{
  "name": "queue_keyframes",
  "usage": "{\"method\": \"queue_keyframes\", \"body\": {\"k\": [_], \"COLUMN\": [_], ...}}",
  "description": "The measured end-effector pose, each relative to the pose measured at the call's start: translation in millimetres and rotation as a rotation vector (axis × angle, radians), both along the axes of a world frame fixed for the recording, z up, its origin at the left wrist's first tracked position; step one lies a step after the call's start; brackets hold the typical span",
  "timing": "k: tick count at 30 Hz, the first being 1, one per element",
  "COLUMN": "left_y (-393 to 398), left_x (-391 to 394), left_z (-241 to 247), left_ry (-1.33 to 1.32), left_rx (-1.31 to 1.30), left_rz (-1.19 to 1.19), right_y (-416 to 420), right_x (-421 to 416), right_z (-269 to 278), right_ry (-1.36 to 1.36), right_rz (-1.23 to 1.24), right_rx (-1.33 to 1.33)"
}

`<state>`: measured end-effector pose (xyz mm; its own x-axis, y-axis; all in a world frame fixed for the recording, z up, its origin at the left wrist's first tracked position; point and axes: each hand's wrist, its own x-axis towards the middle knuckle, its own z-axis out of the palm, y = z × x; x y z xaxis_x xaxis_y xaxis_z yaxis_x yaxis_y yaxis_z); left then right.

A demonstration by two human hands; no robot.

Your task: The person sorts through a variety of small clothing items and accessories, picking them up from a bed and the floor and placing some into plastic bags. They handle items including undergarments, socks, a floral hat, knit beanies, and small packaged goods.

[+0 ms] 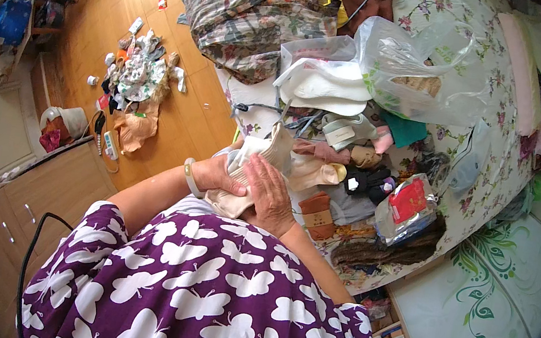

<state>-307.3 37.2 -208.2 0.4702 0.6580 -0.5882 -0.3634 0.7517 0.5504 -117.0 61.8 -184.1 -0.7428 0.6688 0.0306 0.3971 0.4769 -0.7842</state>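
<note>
A cream ribbed cloth garment, probably a sock (pixel 226 203), is held in front of my chest. My left hand (pixel 222 175), with a pale bangle at the wrist, grips it, thumb on top. My right hand (pixel 271 192) lies across its other side, fingers extended over the fabric. The garment's lower layers are partly hidden by my hands. Just beyond, on the bed, lie a rolled dusty-pink sock (pixel 325 152), a tan roll (pixel 365 157), a black bundle (pixel 369 183) and grey socks with a paper label (pixel 346 130). A brown folded item (pixel 316 217) wears a paper band.
White socks (pixel 330 92) lie by a clear plastic bag (pixel 415 59) on the floral bedsheet (pixel 494 91). A shiny packet (pixel 408 206) sits near the bed's edge. On the wooden floor (pixel 194 122) are a mixed heap (pixel 138 75) and a power strip (pixel 110 144). Drawers (pixel 33 193) stand left.
</note>
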Motion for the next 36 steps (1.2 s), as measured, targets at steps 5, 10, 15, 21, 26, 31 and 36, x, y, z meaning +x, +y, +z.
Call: {"method": "queue_keyframes", "body": {"k": [5, 10, 15, 21, 26, 31, 36], "left_y": [-4.7, -0.1, 3.9, 3.3, 5.8, 10.2, 12.8], "left_x": [-7.8, -5.7, -25.7, -32.0, -24.6, -24.9, -23.9], "left_z": [13.8, 19.8, 25.0, 21.0, 19.2, 21.6, 15.8], "left_ry": [0.188, 0.162, -0.045, -0.09, -0.034, -0.051, 0.001], "left_rx": [0.124, 0.036, -0.082, -0.091, -0.123, -0.139, -0.13], "left_rz": [-0.192, -0.257, -0.181, -0.099, -0.089, -0.005, 0.008], "right_y": [32.4, 53.8, 84.2, 156.4, 170.0, 145.6, 126.4], "right_x": [16.0, 11.9, 46.8, 113.3, 127.0, 159.4, 136.5], "right_z": [18.1, -2.3, -45.3, -95.3, -112.0, -77.8, -68.0], "right_ry": [0.009, -0.172, -0.326, -0.525, -0.434, 0.568, 0.166], "right_rz": [0.104, 0.056, -0.094, -0.573, -0.605, -0.802, -1.033], "right_rx": [-0.015, 0.148, 0.303, 0.332, -0.057, -1.045, -0.468]}}
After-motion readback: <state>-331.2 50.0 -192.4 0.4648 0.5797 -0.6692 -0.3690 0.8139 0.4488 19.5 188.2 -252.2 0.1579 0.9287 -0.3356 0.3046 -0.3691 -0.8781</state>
